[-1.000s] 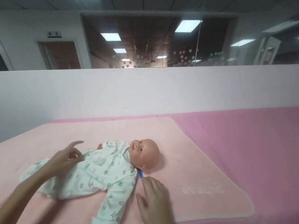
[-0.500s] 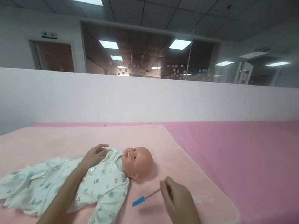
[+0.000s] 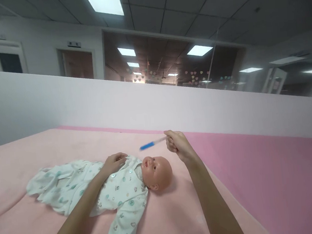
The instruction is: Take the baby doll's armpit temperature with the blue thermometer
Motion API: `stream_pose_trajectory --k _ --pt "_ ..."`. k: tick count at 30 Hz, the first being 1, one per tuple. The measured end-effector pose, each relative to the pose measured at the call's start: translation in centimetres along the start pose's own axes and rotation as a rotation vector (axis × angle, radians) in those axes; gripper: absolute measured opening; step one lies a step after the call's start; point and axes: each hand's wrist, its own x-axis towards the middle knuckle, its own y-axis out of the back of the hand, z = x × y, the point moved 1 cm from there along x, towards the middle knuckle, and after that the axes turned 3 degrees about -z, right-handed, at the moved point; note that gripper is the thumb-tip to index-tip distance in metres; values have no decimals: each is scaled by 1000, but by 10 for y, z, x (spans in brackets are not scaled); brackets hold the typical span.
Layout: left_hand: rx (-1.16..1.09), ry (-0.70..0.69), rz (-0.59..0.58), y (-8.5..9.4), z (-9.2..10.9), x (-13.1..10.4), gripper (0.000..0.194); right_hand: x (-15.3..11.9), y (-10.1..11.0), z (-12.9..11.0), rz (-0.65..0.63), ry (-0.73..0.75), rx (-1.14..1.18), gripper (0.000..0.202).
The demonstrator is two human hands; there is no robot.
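A baby doll [image 3: 157,172] lies on its back in a white patterned romper [image 3: 122,197], its head toward the right. My left hand [image 3: 114,163] rests on the doll's upper chest, fingers loosely extended and holding nothing. Above and just right of the doll's head, my right hand [image 3: 177,142] is closed on one end of a thin pale stick with a blue end [image 3: 147,145]. The blue end points left, in the air over the far side of the doll, apart from it. Blur hides the stick's exact kind.
Under the doll is a pale pink blanket [image 3: 73,143]; a darker pink cover [image 3: 274,168] extends to the right. A white partition wall [image 3: 143,103] runs along the back. Behind it are a window [image 3: 166,57] and doors.
My right hand has risen and moved away from me with the stick, from the near side of the doll's head to above it. My left hand stays on the chest. The view has shifted left.
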Motion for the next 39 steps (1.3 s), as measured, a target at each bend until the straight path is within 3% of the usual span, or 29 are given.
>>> stream_pose_trajectory --k 5,7,9,15,21,30,39 --pt "5 10 28 -2 5 -2 37 35 -13 7 -106 53 155 45" --pt "19 1 29 -2 5 -2 36 39 -12 9 -61 101 231 45" --pt "39 -14 34 -2 4 -2 36 40 -7 10 28 130 234 45" --pt "101 -3 22 0 7 -4 36 40 19 7 28 105 320 44" --pt "121 20 4 0 7 -3 36 43 34 10 214 113 182 47" --pt "150 -20 0 1 4 -1 34 36 26 3 123 158 36 45" --pt "168 -3 29 1 8 -4 35 41 18 10 177 157 27 46"
